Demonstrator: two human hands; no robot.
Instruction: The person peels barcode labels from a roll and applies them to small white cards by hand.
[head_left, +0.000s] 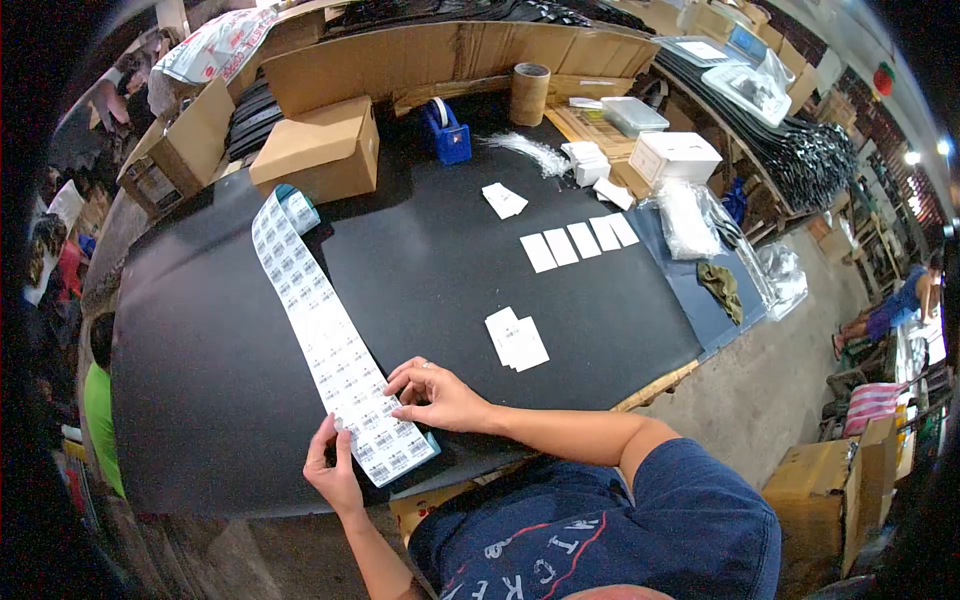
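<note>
A long strip of barcode labels (335, 335) lies lengthwise across the black table, its far end curled over. At the strip's left edge, near its close end, my left hand (335, 475) has thumb and forefinger closed on the edge. Over the right edge is my right hand (445, 398), fingers bent, with thumb and forefinger apart and their tips by the labels. To the right of that hand lie overlapping white cards (518, 340). Farther off, several white cards (582, 243) are set out in a row, and a small pile of cards (504, 200) lies behind them.
At the back stand a cardboard box (318, 150), a blue tape dispenser (446, 132) and a cardboard tube (529, 95). Clear plastic strands (527, 153), a white box (675, 158) and plastic bags (688, 222) sit at the back right. A dark green cloth (720, 291) lies at the right edge.
</note>
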